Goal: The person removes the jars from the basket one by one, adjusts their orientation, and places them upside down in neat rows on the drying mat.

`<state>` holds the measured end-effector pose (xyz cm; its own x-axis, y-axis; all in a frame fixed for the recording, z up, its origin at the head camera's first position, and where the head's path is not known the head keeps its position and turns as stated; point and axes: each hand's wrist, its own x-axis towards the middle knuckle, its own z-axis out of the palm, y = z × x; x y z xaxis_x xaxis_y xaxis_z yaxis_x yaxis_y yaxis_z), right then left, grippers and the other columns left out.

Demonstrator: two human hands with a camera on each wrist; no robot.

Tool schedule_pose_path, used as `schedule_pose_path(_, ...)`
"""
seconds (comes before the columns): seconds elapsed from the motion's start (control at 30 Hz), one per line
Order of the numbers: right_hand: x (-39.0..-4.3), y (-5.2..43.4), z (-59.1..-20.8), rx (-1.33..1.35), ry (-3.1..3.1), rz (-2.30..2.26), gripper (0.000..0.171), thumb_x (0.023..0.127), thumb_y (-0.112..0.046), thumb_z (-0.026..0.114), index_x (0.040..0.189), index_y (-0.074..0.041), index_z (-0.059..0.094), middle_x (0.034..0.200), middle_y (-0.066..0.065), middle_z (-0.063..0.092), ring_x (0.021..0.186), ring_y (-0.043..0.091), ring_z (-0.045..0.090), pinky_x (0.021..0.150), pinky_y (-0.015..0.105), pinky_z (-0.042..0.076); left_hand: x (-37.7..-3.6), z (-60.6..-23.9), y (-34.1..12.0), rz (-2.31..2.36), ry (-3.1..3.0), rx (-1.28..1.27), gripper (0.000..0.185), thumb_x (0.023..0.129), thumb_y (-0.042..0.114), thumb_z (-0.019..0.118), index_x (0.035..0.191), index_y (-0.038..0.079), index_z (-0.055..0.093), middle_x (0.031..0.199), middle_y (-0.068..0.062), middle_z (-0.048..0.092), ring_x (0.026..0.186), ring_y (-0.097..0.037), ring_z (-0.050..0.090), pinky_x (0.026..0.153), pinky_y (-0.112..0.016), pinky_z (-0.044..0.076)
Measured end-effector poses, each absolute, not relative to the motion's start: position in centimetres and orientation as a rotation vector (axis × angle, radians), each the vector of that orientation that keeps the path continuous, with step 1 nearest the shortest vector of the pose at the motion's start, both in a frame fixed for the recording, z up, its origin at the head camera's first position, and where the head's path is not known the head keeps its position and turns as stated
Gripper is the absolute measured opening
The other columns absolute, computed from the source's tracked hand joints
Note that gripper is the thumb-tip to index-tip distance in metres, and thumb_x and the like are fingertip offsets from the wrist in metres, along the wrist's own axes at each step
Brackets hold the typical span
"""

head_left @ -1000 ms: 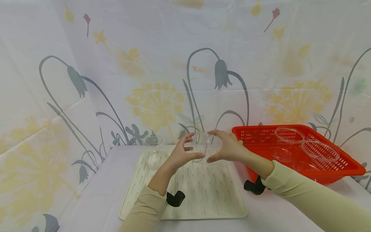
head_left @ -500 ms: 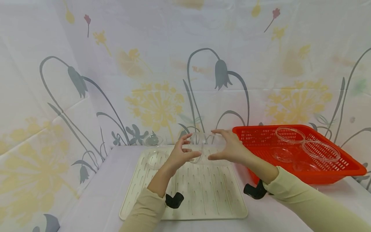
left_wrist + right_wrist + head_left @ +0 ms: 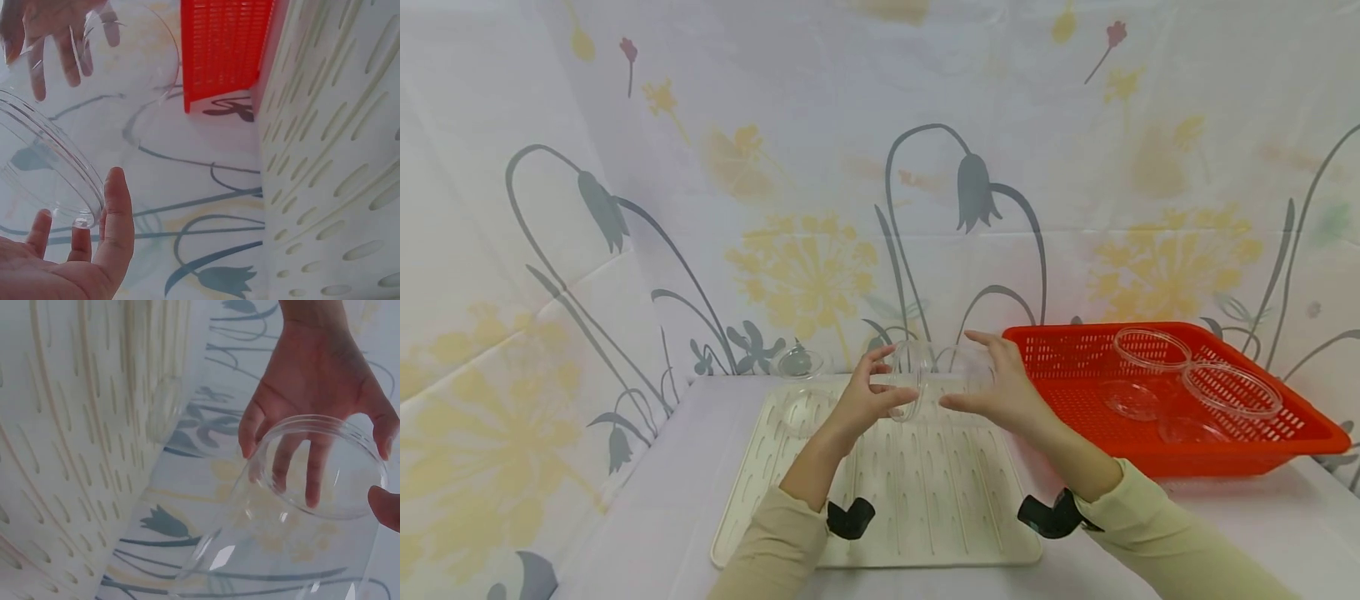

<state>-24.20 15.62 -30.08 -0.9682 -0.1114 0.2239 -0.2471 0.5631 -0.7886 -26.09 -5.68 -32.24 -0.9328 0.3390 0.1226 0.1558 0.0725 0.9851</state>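
Fingers of the left hand curl round the rim of a clear dish, thumb below and fingertips above, pinching it on edge in the air. Facing it, the right hand grips a second clear dish the same way, thumb under and fingers over the top, so the two transparent pieces stand close together between the palms, though whether their rims touch cannot be told. Both are held above the far part of a cream drying mat with raised ribs, which lies on the counter. Another clear dish rests on the mat's far left corner, and a small glass lid sits just behind it. To the right, an orange basket stands beside the mat, with several more clear dishes inside. A floral cloth hangs behind and covers the counter.
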Motion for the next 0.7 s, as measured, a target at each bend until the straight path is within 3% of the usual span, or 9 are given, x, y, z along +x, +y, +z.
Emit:
schedule_pose_path(0.43,-23.0,16.1,-32.0,0.216,-2.475,1.695,0.098,0.077,-0.029,0.076,0.149,-0.015,0.011,0.153,0.012,0.006,0.137,0.035,0.01,0.104,0.063,0.013,-26.0,-32.5,-5.7,2.001,2.176,0.51,0.073,0.085,0.017,0.066,0.144,0.013,0.023,0.138,-0.018,0.026,0.11,-0.031,0.046,0.086,-0.043,0.047)
schedule_pose_path(0.57,-22.7,16.0,-32.9,0.165,-2.384,1.873,0.097,0.08,-0.027,0.073,0.149,-0.013,0.006,0.154,0.012,0.002,0.138,0.036,0.009,0.105,0.061,0.014,-26.0,-32.6,-5.6,2.039,2.142,0.504,0.073,0.086,0.015,0.064,0.144,0.01,0.021,0.137,-0.018,0.026,0.11,-0.032,0.046,0.086,-0.043,0.047)
schedule_pose_path(0.7,-22.4,16.0,-33.8,0.095,-2.344,1.994,0.095,0.083,-0.03,0.069,0.148,-0.012,0.001,0.153,0.015,0.004,0.135,0.039,0.014,0.103,0.06,0.022,-26.0,-32.6,-5.5,2.073,2.104,0.504,0.073,0.085,0.014,0.064,0.142,0.007,0.019,0.135,-0.018,0.026,0.109,-0.032,0.045,0.087,-0.043,0.048)
